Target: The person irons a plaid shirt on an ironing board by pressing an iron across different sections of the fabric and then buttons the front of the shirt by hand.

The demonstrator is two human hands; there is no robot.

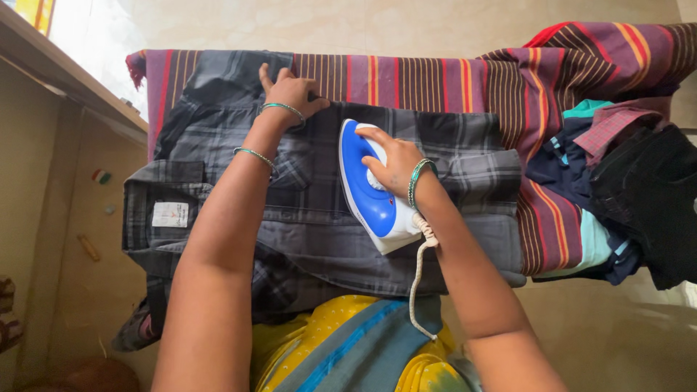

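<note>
A grey and black checked shirt [465, 152] lies spread over a table covered with a striped purple and red cloth [428, 80]. My right hand [396, 163] grips the handle of a blue and white electric iron [367, 190], which rests on the middle of the shirt. Its white cord [416, 279] hangs down toward my body. My left hand [290, 93] lies flat with fingers spread on the far edge of the shirt, left of the iron. Both wrists carry green bangles.
A pile of folded and loose clothes [617, 189], dark blue, teal, red-checked and black, sits on the right end of the table. A wooden shelf edge [65, 80] runs along the left. Beige tiled floor shows beyond the table.
</note>
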